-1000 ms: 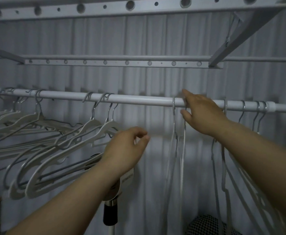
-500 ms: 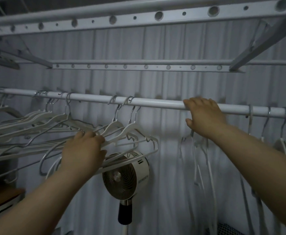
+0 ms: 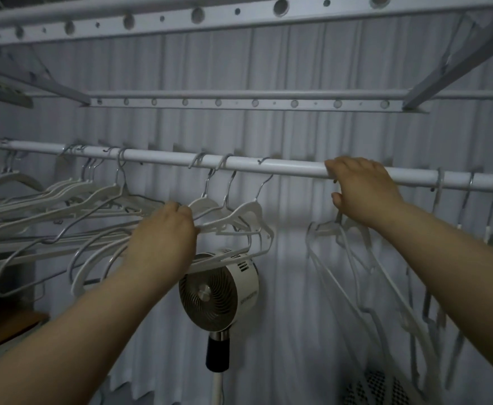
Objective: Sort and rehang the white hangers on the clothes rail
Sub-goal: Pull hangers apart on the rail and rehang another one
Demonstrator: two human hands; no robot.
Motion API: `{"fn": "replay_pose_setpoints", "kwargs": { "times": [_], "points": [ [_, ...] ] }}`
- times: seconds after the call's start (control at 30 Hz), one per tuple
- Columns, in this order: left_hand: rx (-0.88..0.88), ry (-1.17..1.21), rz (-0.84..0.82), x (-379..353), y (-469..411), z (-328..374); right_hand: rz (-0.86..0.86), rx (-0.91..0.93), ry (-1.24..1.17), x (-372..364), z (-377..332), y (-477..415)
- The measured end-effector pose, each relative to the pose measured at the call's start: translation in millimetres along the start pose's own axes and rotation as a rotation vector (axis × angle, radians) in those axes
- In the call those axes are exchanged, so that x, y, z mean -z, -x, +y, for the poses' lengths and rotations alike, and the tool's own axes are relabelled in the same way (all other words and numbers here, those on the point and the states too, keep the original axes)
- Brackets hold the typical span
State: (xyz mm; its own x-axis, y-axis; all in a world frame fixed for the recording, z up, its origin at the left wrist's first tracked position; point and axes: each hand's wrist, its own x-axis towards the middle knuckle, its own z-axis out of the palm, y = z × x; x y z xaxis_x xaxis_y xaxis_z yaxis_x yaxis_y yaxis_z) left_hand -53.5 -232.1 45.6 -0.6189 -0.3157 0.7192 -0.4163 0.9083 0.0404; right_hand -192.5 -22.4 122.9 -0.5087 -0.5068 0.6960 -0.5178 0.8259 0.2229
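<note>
A white clothes rail runs across the view. A crowded bunch of white hangers hangs skewed on its left part. My left hand is closed over the arms of three white hangers at the right end of that bunch. My right hand curls over the rail, thumb underneath. Two or three thin white hangers dangle straight below it, their hooks hidden under my palm. A few more hangers hang at the far right.
A white pedestal fan stands behind the rail, just below my left hand. Perforated white bars run above the rail. A pleated white curtain fills the background. A dark mesh basket sits low right, a brown surface low left.
My left hand went from open in the air to gripping the hanger arms on the left. My right hand stayed at the hooks on the rail. The view shifted left.
</note>
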Motion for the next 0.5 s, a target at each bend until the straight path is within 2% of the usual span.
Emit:
{"fn": "replay_pose_setpoints", "kwargs": {
  "times": [0.2,0.4,0.5],
  "points": [
    [0.045,0.061,0.026,-10,-17,9,0.012,0.006,-0.002,2,3,2],
    [0.047,0.064,-0.179,-22,-32,17,-0.001,0.029,-0.002,2,4,3],
    [0.021,0.076,-0.247,-30,-21,14,0.100,0.068,-0.048,0,3,7]
  ]
}}
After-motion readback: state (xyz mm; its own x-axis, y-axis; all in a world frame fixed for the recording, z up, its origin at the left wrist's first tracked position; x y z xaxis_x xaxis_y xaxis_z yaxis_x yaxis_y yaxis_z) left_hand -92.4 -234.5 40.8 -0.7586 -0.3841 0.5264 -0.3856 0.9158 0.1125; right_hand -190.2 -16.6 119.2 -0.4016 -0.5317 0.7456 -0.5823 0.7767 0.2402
